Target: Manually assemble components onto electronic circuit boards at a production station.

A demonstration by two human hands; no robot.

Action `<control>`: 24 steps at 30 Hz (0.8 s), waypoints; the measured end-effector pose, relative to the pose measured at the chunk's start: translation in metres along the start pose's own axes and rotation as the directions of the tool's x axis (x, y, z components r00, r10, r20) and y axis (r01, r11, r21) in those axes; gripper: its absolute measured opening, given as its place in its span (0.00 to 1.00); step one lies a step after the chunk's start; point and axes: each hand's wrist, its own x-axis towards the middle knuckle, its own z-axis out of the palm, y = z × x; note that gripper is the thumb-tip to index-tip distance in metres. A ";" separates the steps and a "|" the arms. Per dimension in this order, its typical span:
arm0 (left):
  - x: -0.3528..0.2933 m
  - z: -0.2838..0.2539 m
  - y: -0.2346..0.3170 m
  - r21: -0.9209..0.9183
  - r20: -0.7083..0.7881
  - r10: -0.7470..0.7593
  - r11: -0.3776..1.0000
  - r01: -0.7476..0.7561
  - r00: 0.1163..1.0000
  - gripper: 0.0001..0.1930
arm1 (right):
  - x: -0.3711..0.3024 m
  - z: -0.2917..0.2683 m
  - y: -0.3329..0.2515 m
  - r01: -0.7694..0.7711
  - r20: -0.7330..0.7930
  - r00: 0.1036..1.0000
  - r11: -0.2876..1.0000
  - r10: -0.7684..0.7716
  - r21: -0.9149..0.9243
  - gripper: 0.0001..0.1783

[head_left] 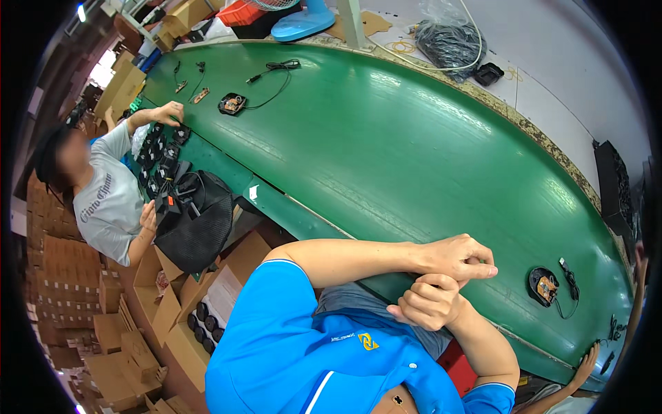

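Note:
My left hand [456, 257] is over the near side of the green belt, its fingers curled. Just below it, close to my body, my right hand [433, 302] is closed, knuckles up, and touches the left hand near the wrist. Whatever either might hold is hidden by the fingers. To the right on the belt lies an opened computer mouse [543, 286], its circuit board showing, with a black USB cable [569, 279] beside it. Farther off at the left is another opened mouse [232, 104] with its cable [281, 65].
Small circuit boards [201, 95] with leads lie at the belt's far left. A co-worker [114, 196] reaches among black mouse parts [160, 155]; another person's hand [586, 363] rests at the right end. Cardboard boxes [181, 303] stand left of me. Bagged dark parts [452, 47] lie beyond the belt.

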 end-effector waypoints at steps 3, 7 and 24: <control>0.001 -0.001 -0.003 0.019 0.000 0.040 0.999 -0.040 0.999 0.15 | 0.000 0.000 0.000 0.005 0.003 1.000 1.000 -0.005 0.002 0.14; 0.002 0.000 -0.007 0.118 0.000 0.044 0.992 -0.044 0.999 0.15 | -0.003 0.000 0.000 0.009 0.007 1.000 1.000 -0.009 0.007 0.14; 0.001 0.000 0.002 0.088 0.002 -0.007 0.996 0.006 1.000 0.18 | -0.007 -0.003 -0.001 0.007 0.035 0.999 0.995 -0.011 0.099 0.13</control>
